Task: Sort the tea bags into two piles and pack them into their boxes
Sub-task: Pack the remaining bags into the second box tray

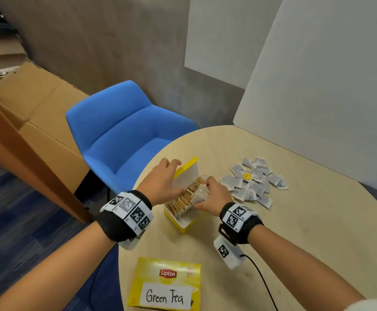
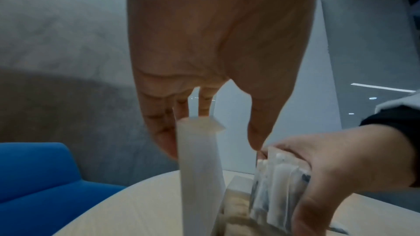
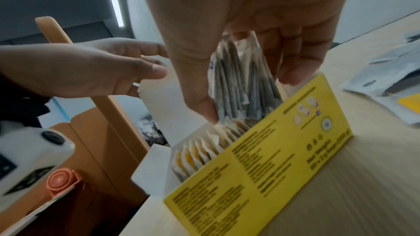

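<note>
The right hand pinched a bundle of tea bags between thumb and curled fingers, their lower edges just entering the far end of the open yellow box. The left hand lay with fingers nearly straight against the raised lid, holding it back, gripping nothing. A row of yellow-tagged bags already stood on edge in the near part of the box. To do this step well, the bundle probably wanted lowering straight, kept squeezed flat so no corner caught the cardboard wall, then pressed against the standing row before release; the left hand should likely keep the lid clear and steady the box from sliding. Beyond the box, to the right on the counter, a loose pile of grey-white sachets lay unpacked, one yellow tag among them. Near the front edge lay a closed box labelled "Green Tea", apparently awaiting that pile.
</note>
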`<state>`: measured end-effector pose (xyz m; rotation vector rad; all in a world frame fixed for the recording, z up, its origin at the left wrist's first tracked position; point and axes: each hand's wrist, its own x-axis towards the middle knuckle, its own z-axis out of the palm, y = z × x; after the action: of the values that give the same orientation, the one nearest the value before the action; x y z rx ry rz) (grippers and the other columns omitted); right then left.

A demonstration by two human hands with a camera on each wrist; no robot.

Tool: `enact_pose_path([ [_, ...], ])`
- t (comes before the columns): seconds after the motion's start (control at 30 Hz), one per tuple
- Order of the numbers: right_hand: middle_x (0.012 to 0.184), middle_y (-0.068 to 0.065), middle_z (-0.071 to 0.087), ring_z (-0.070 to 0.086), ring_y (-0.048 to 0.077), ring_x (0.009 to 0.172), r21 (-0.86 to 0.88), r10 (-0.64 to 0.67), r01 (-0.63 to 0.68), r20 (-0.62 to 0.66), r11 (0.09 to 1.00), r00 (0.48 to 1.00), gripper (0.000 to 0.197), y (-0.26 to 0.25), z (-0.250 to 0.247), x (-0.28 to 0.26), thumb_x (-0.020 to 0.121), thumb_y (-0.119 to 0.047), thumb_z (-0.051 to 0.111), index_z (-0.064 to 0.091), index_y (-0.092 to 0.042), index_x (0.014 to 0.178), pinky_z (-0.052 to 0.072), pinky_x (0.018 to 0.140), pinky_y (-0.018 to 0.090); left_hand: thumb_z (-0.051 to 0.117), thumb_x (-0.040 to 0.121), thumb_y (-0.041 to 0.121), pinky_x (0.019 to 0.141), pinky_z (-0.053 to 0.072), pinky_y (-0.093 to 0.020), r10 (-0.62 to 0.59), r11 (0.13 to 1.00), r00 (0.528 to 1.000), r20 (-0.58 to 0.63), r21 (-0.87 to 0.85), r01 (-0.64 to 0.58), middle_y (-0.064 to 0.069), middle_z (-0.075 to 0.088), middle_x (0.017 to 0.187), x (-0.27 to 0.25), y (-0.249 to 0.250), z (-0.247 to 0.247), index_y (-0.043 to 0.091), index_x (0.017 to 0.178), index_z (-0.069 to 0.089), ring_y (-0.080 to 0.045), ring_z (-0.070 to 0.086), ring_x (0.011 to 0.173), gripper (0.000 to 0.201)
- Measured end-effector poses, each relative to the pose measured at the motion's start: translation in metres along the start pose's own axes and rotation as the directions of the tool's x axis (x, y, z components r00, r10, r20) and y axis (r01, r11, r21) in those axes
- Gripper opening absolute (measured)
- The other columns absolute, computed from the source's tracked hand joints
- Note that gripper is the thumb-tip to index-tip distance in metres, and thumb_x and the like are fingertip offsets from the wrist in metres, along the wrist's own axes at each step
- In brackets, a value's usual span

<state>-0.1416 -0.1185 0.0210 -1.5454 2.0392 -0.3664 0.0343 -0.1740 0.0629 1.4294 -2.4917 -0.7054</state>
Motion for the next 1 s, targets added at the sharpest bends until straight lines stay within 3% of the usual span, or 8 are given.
enact_pose_path([
  [0.13,0.088,0.001,0.048,0.043,0.014,0.070,0.084,-0.016,0.019,-0.033,0.996,0.999,0.051,-0.003,0.008,-0.003,0.065,-0.026,0.078,0.039,-0.016,0.097,0.031,0.049,0.024,0.055,0.088,0.021,0.078,0.049,-0.039,-0.010,0.999,0.995,0.103,0.044,0.006,-0.012,0.053,0.117,0.005,-0.002,0.007,0.022,0.143,0.022,-0.030,0.057,0.097,0.065],
  [0.23,0.108,0.003,0.050,0.052,0.020,0.091,0.042,-0.082,0.082,0.005,0.996,0.997,0.057,0.003,0.010,-0.006,0.069,-0.027,0.075,0.046,-0.016,0.117,0.044,0.070,0.030,0.050,0.084,0.005,0.063,0.043,-0.037,-0.015,0.999,0.991,0.131,0.043,0.010,-0.013,0.055,0.102,0.004,-0.003,0.009,0.022,0.145,0.015,-0.031,0.055,0.083,0.073],
  [0.3,0.117,0.004,0.048,0.052,0.023,0.104,-0.062,-0.118,0.121,0.040,0.991,0.992,0.062,0.007,0.011,-0.007,0.071,-0.030,0.073,0.047,-0.021,0.126,0.044,0.083,0.031,0.051,0.084,0.004,0.057,0.035,-0.033,-0.019,0.999,0.990,0.140,0.030,0.015,-0.010,0.049,0.092,0.000,-0.002,0.011,0.024,0.148,0.008,-0.029,0.051,0.074,0.080],
  [0.37,0.118,0.003,0.046,0.051,0.023,0.105,-0.142,-0.146,0.156,0.078,0.978,0.986,0.065,0.009,0.010,-0.009,0.071,-0.031,0.071,0.045,-0.025,0.130,0.043,0.088,0.032,0.052,0.086,0.008,0.058,0.034,-0.033,-0.020,1.000,0.989,0.144,0.023,0.017,-0.008,0.044,0.090,-0.004,0.000,0.012,0.030,0.149,0.001,-0.027,0.047,0.070,0.084],
  [0.43,0.118,0.002,0.045,0.051,0.023,0.104,-0.187,-0.177,0.193,0.097,0.963,0.979,0.065,0.009,0.008,-0.010,0.071,-0.032,0.072,0.044,-0.024,0.130,0.041,0.088,0.032,0.052,0.087,0.011,0.066,0.042,-0.035,-0.026,0.999,0.988,0.151,0.033,0.021,-0.010,0.045,0.096,-0.008,0.001,0.015,0.036,0.148,-0.001,-0.029,0.051,0.074,0.085],
  [0.6,0.118,0.001,0.048,0.050,0.018,0.096,-0.162,-0.232,0.239,0.066,0.957,0.971,0.055,0.008,0.003,-0.016,0.071,-0.028,0.072,0.049,-0.019,0.121,0.031,0.072,0.021,0.052,0.087,0.011,0.067,0.042,-0.033,-0.035,0.998,0.988,0.148,0.060,0.027,-0.012,0.046,0.101,-0.010,0.001,0.020,0.038,0.148,0.004,-0.032,0.055,0.078,0.082],
  [0.8,0.131,0.000,0.050,0.051,0.021,0.114,-0.345,-0.227,0.251,0.109,0.904,0.968,0.061,0.005,0.006,-0.011,0.074,-0.033,0.068,0.043,-0.020,0.128,0.040,0.095,0.036,0.054,0.088,0.017,0.071,0.042,-0.033,-0.052,0.996,0.988,0.146,0.081,0.040,-0.016,0.048,0.110,-0.012,0.002,0.020,0.033,0.148,0.008,-0.035,0.058,0.088,0.077],
  [1.0,0.124,0.006,0.052,0.051,0.027,0.111,-0.480,-0.185,0.282,0.238,0.831,0.953,0.051,-0.004,0.011,-0.002,0.081,-0.031,0.067,0.042,-0.015,0.122,0.034,0.097,0.039,0.054,0.086,0.014,0.069,0.042,-0.033,-0.050,0.997,0.987,0.151,0.059,0.042,-0.012,0.047,0.104,-0.011,0.004,0.023,0.034,0.147,0.008,-0.034,0.057,0.086,0.079],
])
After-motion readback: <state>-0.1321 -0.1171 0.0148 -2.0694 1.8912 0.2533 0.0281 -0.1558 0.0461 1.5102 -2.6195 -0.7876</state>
